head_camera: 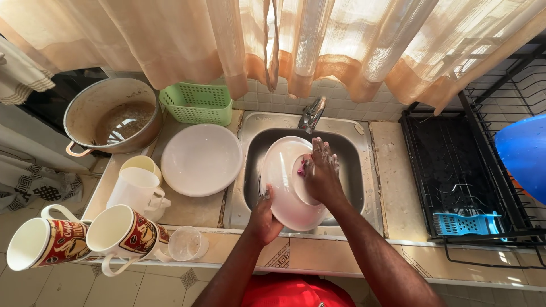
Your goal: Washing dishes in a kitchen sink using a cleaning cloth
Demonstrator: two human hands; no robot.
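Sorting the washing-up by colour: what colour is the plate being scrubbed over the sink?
White. The plate shows best in the head view, the only one.

Single head view, looking steeply down, close over sink (pixel 347 149) and counter (pixel 398 187).

The white plate (pixel 282 173) I am handling is round, shallow and wet, turned underside up and tilted over the steel sink basin, its near rim at the front edge. A small pink sponge (pixel 303 166) (mostly hidden, only a corner showing) lies pressed flat against the plate's raised foot ring.
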